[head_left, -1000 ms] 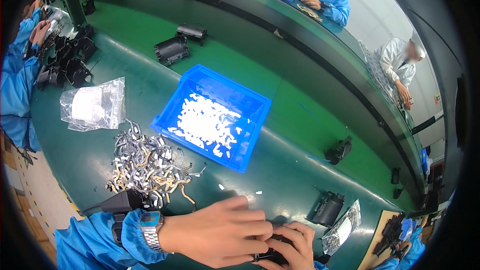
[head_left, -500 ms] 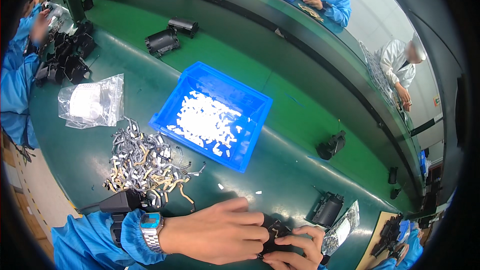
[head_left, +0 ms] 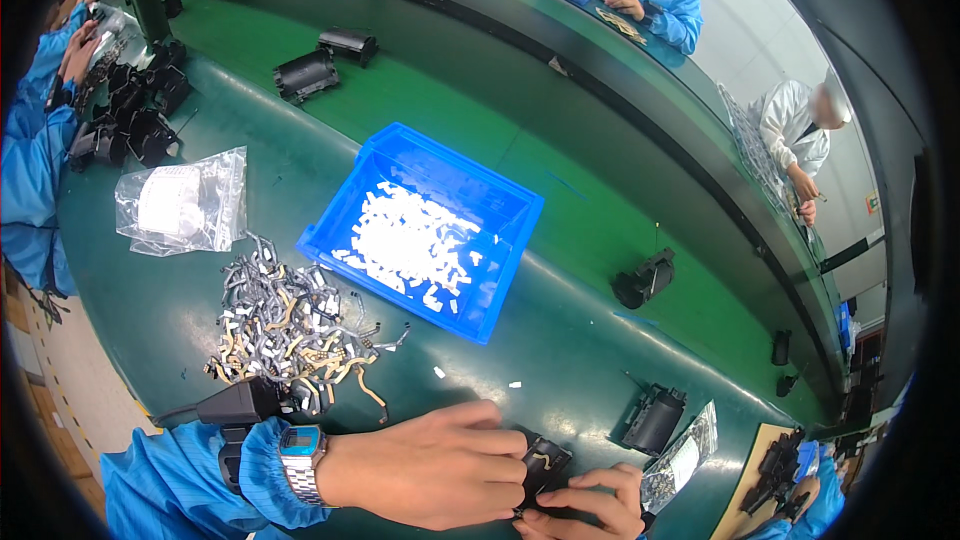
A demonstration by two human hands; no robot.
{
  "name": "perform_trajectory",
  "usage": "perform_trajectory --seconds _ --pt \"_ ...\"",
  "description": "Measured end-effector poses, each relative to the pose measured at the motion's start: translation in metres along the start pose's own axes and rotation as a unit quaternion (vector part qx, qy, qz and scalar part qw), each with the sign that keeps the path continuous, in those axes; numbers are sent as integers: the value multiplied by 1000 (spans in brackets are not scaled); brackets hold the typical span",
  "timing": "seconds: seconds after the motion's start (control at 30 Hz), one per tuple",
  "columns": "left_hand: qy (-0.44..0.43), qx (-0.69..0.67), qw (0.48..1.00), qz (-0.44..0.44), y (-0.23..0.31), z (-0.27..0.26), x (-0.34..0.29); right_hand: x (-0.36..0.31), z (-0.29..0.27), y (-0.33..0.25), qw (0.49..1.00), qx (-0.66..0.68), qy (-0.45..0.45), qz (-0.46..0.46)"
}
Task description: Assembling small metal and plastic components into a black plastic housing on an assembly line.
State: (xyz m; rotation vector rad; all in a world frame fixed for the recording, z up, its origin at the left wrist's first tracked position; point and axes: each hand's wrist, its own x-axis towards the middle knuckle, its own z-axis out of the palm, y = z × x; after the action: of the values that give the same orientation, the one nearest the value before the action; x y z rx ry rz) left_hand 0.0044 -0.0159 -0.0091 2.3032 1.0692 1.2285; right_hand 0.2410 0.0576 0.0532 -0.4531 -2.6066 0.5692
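We worked at a curved green bench (head_left: 470,90) among seated co-workers. Our left hand (head_left: 430,465) and right hand (head_left: 585,505) both pinched a small black plastic part (head_left: 545,465) at the near edge; its long axis was unclear.

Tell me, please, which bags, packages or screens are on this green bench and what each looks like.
Clear plastic bag: far left, crumpled, white contents.
Blue bin: centre, rectangular, holding small white pieces.
Clear bag: lower right, beside a black part, shiny, flat.
Watch: left wrist, silver, small rectangular screen.
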Motion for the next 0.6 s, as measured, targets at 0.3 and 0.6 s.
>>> perform_trajectory --seconds 0.3,0.6 --pt "-36 -83 993 -77 1 -9 8 -10 4 -3 991 -89 64 -75" --pt "16 24 998 -62 8 -11 5 48 -17 5 1000 26 5 -6"
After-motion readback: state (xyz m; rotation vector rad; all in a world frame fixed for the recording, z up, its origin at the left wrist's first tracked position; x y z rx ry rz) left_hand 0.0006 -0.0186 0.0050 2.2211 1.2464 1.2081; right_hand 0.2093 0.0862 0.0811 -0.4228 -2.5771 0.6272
